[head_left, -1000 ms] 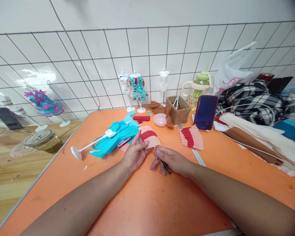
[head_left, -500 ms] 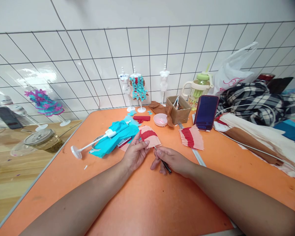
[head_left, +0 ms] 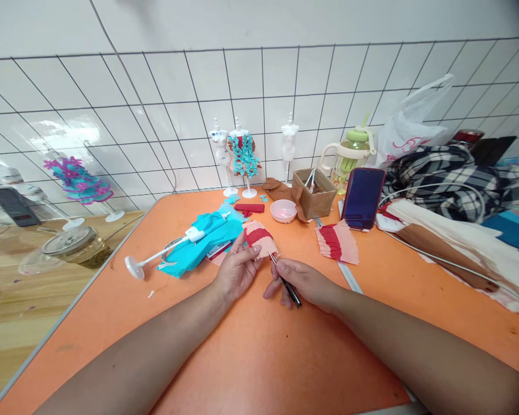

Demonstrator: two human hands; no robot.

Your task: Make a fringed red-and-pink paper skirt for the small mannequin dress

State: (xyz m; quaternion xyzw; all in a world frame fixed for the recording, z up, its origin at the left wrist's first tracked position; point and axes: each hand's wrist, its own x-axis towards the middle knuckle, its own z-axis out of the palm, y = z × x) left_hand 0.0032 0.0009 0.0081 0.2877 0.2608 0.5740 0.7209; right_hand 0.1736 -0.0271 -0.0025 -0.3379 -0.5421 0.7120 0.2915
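A pleated pale-pink paper piece with a red band (head_left: pixel 259 240) is pinched along its lower edge between the thumb and fingers of my left hand (head_left: pixel 239 270). My right hand (head_left: pixel 301 278) grips a pair of dark tweezers (head_left: pixel 290 291), whose thin metal tips touch the lower right edge of that piece. A second pink-and-red pleated piece (head_left: pixel 337 242) lies flat on the table to the right. Left of my hands, bright blue crepe paper (head_left: pixel 194 253) rests under a toppled white mannequin stand (head_left: pixel 158 253).
Behind my hands are a pink bowl (head_left: pixel 283 211), folded red paper (head_left: pixel 249 208), a cardboard box (head_left: pixel 315 199) and a propped phone (head_left: pixel 363 199). Small mannequins stand by the tiled wall, one in a turquoise dress (head_left: pixel 244 153). A cable and paper sheets (head_left: pixel 450 253) lie at right.
The tweezers' tips have shifted slightly up and left against the pleated piece, and their shaft has turned a little. The piece's lower right edge is bent more. My left hand has barely moved.
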